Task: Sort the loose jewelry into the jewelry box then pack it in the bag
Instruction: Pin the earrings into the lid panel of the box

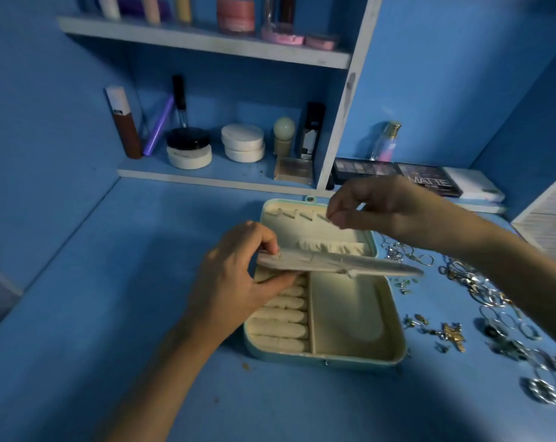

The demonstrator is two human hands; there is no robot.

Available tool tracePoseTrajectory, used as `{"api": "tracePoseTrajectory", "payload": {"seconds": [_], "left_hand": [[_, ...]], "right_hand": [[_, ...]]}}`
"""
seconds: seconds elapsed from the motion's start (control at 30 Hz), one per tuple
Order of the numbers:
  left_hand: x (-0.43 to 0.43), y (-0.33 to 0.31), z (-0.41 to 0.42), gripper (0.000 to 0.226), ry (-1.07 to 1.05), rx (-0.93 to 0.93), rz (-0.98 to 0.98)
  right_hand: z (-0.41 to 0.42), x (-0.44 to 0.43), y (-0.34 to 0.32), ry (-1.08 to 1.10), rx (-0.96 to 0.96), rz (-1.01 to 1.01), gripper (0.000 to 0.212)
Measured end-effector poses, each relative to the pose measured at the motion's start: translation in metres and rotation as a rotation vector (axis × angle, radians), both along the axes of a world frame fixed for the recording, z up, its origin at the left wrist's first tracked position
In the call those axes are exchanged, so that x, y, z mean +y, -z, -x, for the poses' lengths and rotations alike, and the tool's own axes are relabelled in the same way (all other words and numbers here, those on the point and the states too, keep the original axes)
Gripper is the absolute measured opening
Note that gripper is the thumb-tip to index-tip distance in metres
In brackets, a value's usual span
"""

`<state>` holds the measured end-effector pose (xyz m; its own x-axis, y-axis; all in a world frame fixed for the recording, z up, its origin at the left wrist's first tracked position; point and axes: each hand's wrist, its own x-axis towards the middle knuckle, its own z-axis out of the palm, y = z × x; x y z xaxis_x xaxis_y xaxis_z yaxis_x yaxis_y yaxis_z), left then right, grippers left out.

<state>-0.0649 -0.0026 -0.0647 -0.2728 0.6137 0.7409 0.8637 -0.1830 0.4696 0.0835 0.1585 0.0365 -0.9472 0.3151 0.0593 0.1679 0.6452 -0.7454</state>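
Single head view, looking forward and down, close over blue table (79, 314)

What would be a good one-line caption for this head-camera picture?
Left hand lifts the earring panel of an open jewelry box; right hand pinches above it, loose jewelry waiting alongside.

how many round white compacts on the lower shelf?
3. One white compact sits at the left under a black jar. Two more are stacked to its right: upper compact on lower compact. Others may be hidden behind the bottles.
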Motion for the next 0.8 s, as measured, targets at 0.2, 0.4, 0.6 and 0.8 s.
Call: {"api": "tracePoseTrajectory", "payload": {"seconds": [0.2,0.4,0.6,0.8], "left_hand": [[-0.001,0.005,0.0,0.03,-0.001,0.001,-0.023],[-0.001,0.006,0.003,0.024,0.044,0.018,-0.03],[-0.001,0.005,0.003,0.025,0.048,0.042,-0.017],[-0.001,0.004,0.003,0.026,0.055,0.046,-0.015]], "right_hand": [[0.017,-0.01,0.006,-0.144,-0.177,0.085,0.006],[0.022,-0.011,-0.001,-0.189,-0.272,0.074,0.005],[0.028,-0.011,-0.008,-0.228,-0.337,0.033,0.007],[0.027,-0.01,-0.01,-0.22,-0.334,0.062,0.008]]}}
